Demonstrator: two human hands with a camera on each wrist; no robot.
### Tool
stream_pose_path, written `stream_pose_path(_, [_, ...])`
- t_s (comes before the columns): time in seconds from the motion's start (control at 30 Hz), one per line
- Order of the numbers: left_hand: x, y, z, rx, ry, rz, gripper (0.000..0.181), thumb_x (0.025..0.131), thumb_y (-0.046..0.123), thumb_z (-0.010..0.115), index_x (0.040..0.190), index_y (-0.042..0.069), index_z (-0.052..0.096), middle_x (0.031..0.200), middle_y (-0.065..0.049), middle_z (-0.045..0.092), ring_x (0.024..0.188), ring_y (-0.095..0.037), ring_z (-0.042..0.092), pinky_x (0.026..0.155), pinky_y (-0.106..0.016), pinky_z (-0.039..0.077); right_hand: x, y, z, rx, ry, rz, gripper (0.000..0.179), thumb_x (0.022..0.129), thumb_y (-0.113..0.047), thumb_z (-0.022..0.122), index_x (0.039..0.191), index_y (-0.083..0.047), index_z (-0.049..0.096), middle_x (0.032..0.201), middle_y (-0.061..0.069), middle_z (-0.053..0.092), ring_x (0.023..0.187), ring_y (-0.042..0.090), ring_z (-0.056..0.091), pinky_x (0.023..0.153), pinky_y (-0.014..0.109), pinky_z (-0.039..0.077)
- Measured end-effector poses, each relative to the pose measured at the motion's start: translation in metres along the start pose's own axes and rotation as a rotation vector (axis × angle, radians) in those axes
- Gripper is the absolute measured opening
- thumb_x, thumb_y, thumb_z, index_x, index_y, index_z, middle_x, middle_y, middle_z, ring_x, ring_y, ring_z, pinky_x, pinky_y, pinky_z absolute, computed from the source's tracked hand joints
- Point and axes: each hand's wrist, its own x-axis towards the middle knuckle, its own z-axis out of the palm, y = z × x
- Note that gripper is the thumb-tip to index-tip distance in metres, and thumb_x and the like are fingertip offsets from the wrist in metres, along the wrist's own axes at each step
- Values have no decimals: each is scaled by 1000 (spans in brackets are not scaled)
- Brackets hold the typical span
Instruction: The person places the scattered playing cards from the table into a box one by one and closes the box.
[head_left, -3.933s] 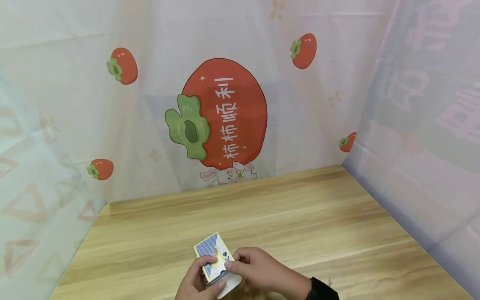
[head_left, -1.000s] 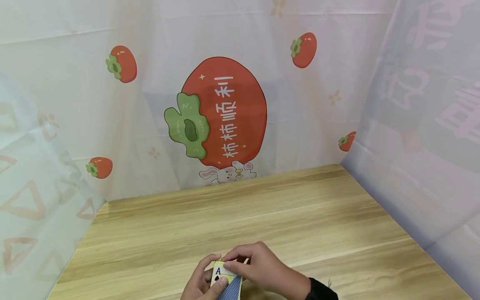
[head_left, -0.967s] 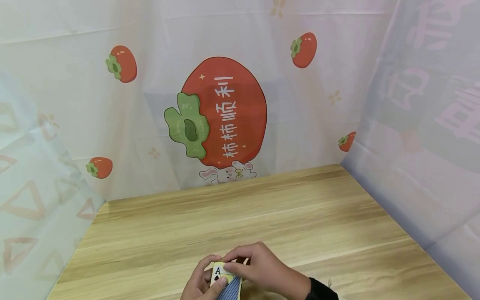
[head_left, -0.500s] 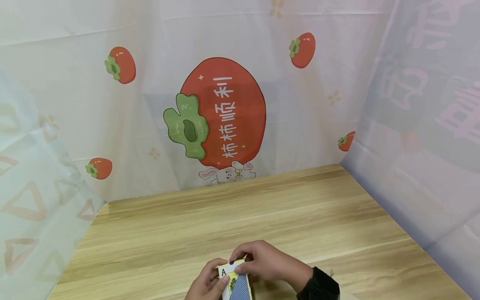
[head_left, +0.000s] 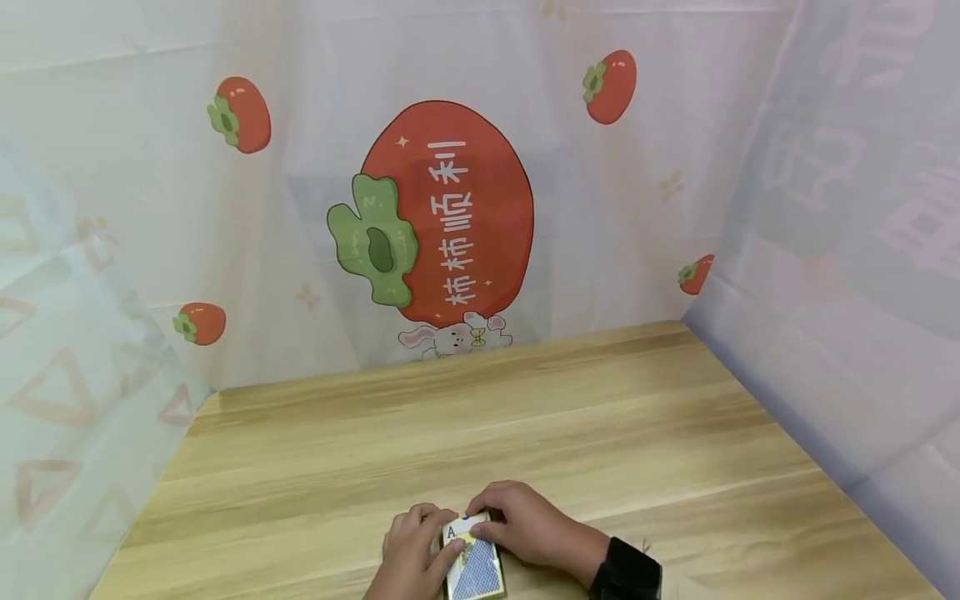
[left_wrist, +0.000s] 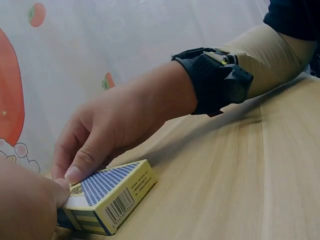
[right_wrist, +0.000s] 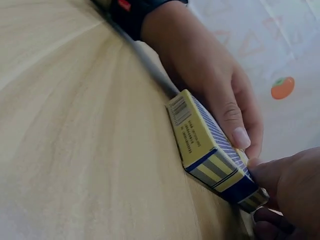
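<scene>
A playing-card box [head_left: 477, 571] with a blue patterned face, yellow edges and a letter A in its corner lies on the wooden table, near edge of the head view. My left hand [head_left: 416, 550] grips its left side, thumb on the top face. At the far end my right hand [head_left: 528, 523] pinches the box, thumb on top and index finger at the end edge. In the left wrist view the box [left_wrist: 114, 192] shows a barcode on its end, with the right hand [left_wrist: 112, 122] across it. Striped yellow and blue sides of the box [right_wrist: 212, 167] face the right wrist view.
The wood-grain table [head_left: 480, 425] stretches out beyond the hands. A white cloth backdrop [head_left: 300, 167] printed with red persimmons stands behind it, and pale cloth panels [head_left: 840, 333] close in both sides. A black wrist strap [head_left: 628, 570] sits on the right wrist.
Earlier the box was held up at a slant, a white flap sticking out by the right hand. It has since been turned, flap end away, and lowered flat onto the table.
</scene>
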Motion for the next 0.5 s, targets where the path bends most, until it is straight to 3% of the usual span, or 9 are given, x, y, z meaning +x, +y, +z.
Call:
stream_pose_path(0.1, [0, 2, -5, 1, -6, 6, 40, 99, 43, 64, 127, 15, 65, 129, -7, 58, 111, -32, 52, 86, -61, 45, -4, -5, -2, -104, 9, -30, 25, 97, -33, 68, 119, -22, 70, 111, -16, 63, 92, -1, 56, 80, 20, 50])
stream_pose_path(0.2, [-5, 0, -8, 5, 55, 107, 40, 97, 37, 68, 126, 10, 66, 131, -12, 61, 118, -41, 56, 89, -71, 45, -15, -15, -6, -222, 2, -44, 36, 99, -41, 64, 130, -22, 65, 130, -10, 59, 114, 7, 58, 92, 29, 53])
stream_pose_path(0.27, [-11, -3, -8, 71, 94, 206, 41, 94, 39, 70, 124, 11, 67, 131, -14, 63, 119, -43, 58, 88, -71, 47, -26, -23, -9, -270, -26, -39, 42, 99, -45, 63, 135, -24, 62, 141, -6, 55, 126, 12, 54, 99, 34, 53])
stream_pose_path(0.37, [-20, -9, -5, 226, 147, 355, 43, 91, 48, 71, 119, 16, 70, 127, -14, 66, 113, -40, 63, 82, -62, 54, -41, -29, -8, -330, -69, -71, 47, 99, -48, 62, 138, -23, 61, 146, -3, 52, 130, 14, 53, 99, 34, 53])
stream_pose_path(0.43, [-27, -13, -1, 301, 153, 413, 46, 89, 56, 70, 117, 19, 71, 126, -10, 67, 110, -36, 65, 78, -56, 56, -48, -29, -6, -378, -90, -128, 46, 100, -46, 61, 136, -19, 62, 144, -1, 55, 128, 14, 55, 98, 31, 54])
stream_pose_path(0.5, [-33, -15, 3, 314, 153, 449, 48, 89, 59, 70, 115, 19, 73, 126, -9, 68, 110, -32, 67, 77, -52, 57, -52, -26, -2, -446, -81, -206, 44, 102, -43, 59, 133, -14, 64, 141, 3, 58, 126, 16, 58, 96, 30, 54])
